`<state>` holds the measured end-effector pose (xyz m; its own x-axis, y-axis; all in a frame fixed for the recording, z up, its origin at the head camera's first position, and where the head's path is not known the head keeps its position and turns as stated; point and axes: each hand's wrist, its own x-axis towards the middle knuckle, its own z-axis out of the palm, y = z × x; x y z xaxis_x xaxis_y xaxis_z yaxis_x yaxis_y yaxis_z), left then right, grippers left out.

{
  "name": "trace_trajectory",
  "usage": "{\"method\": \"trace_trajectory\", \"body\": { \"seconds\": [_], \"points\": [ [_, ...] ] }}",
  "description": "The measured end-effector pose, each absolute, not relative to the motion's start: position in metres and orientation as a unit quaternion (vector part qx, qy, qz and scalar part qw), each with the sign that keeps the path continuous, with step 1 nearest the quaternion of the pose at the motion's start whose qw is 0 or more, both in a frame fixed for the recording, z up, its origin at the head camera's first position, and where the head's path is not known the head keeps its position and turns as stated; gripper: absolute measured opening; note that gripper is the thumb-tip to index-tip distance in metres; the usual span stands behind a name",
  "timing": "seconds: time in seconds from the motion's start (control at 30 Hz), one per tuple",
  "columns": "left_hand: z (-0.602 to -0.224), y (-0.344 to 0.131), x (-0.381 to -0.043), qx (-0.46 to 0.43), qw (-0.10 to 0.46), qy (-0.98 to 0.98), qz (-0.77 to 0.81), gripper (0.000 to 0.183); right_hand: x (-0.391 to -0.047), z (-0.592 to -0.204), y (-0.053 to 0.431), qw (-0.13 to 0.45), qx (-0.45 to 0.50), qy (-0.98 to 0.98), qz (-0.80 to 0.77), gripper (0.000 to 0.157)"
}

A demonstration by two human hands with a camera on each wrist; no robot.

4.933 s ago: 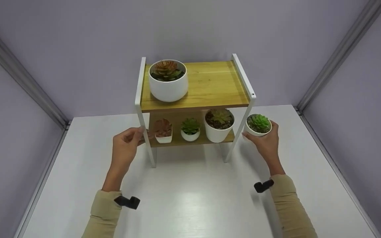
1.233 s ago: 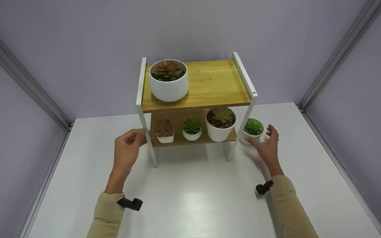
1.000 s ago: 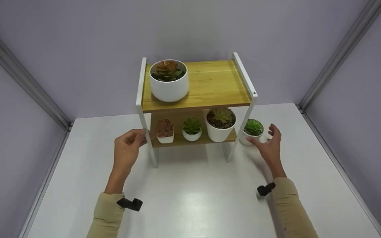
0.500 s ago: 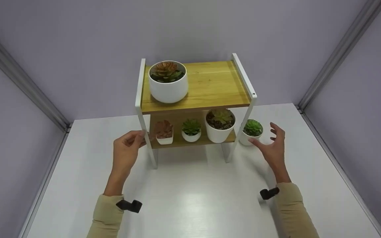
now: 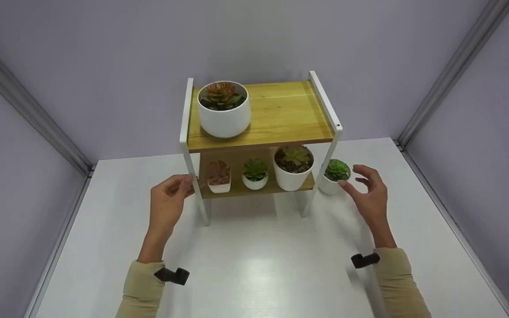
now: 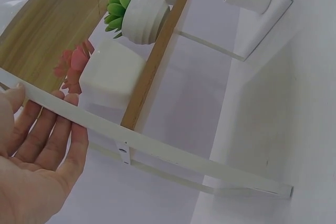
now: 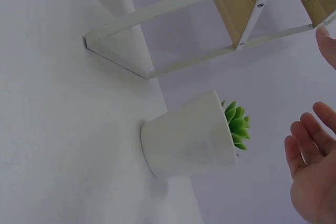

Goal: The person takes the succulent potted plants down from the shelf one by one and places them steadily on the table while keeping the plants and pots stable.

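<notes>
My left hand (image 5: 167, 201) holds the white front left leg of a two-tier plant shelf (image 5: 281, 110), thumb on one side and fingers on the other in the left wrist view. To the right of the shelf a white pot with a bright green succulent (image 5: 332, 187) stands upright on the table. My right hand (image 5: 369, 194) is just right of that pot, its fingers loosely bent and holding nothing. The right wrist view shows a gap between this hand and the potted succulent (image 7: 189, 135).
On the upper tier sits a large white pot with a reddish succulent (image 5: 224, 119). Below it stand a square pot with a red plant (image 5: 219, 187), a small round pot with a green succulent (image 5: 255, 182) and a bigger white pot (image 5: 290, 179). Walls enclose the white table (image 5: 245, 265).
The bright green succulent, earlier held in my right hand, now stands on the table beside the shelf. That hand has let go and drawn back to the right. My left hand stays on the leg.
</notes>
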<state>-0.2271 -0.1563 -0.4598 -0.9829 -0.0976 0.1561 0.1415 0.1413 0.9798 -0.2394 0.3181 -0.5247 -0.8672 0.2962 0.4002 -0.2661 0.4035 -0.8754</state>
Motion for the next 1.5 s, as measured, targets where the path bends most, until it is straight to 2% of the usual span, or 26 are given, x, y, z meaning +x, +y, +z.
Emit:
{"method": "trace_trajectory", "body": {
  "seconds": [0.17,0.43,0.67,1.17,1.5],
  "points": [
    [-0.459,-0.156,-0.227,-0.013,0.096,-0.749,-0.656,0.030,-0.239,-0.515,0.317,0.250,0.023,-0.770,0.587,0.044],
    [-0.462,-0.155,-0.226,-0.016,0.104,-0.748,-0.656,0.027,-0.237,-0.502,0.312,0.241,0.074,-0.752,0.609,0.036],
    [-0.462,-0.155,-0.223,-0.016,0.116,-0.743,-0.659,0.027,-0.234,-0.491,0.305,0.232,0.080,-0.754,0.610,0.028],
    [-0.455,-0.148,-0.222,0.010,0.156,-0.745,-0.649,0.026,-0.239,-0.463,0.295,0.227,0.114,-0.755,0.604,0.021],
    [-0.447,-0.141,-0.218,0.005,0.173,-0.722,-0.670,0.052,-0.239,-0.456,0.289,0.208,0.122,-0.754,0.612,0.023]
  ]
}}
